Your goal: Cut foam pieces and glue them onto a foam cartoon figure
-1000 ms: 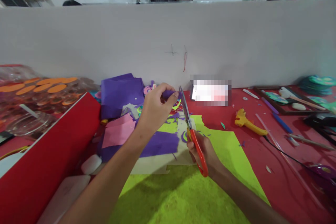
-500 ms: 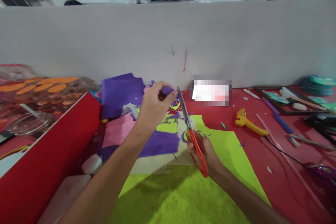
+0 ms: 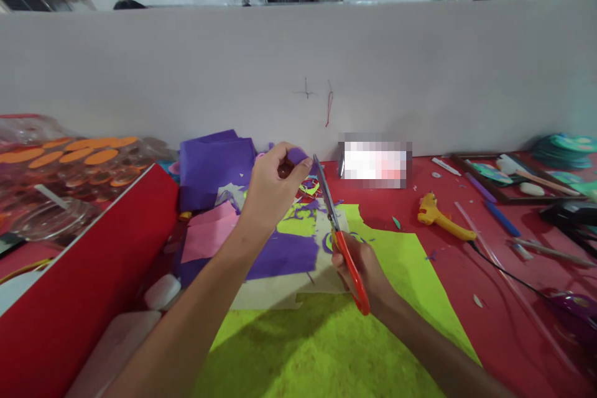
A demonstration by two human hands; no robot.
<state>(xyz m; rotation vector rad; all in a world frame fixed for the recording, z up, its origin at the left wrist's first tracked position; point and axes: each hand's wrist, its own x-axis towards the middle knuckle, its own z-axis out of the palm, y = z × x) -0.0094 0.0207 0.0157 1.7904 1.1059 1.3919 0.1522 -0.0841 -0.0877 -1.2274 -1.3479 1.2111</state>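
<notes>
My left hand (image 3: 275,183) pinches a small purple felt piece (image 3: 297,156) between thumb and fingers. My right hand (image 3: 358,261) is closed around the handles of red-handled scissors (image 3: 352,270). Their blades point up and away, with the tips right beside the purple piece; whether they touch it I cannot tell. Below my hands lie a purple felt sheet (image 3: 284,256), small scraps and a large yellow-green felt sheet (image 3: 396,261). Pink felt (image 3: 209,233) lies to the left of my left forearm, in front of folded purple felt (image 3: 214,168).
A pixelated bright screen (image 3: 375,165) leans near the grey partition (image 3: 186,74). On the right are a yellow glue gun (image 3: 443,219) with its cord, a blue pen (image 3: 502,219) and a dark-framed tray (image 3: 508,199). A red panel (image 3: 93,273) borders the left side, with clear cups beyond it.
My left hand has shifted very slightly left, and the purple piece has turned a little in its fingers. The scissors tips have moved slightly left; the right hand hardly moved.
</notes>
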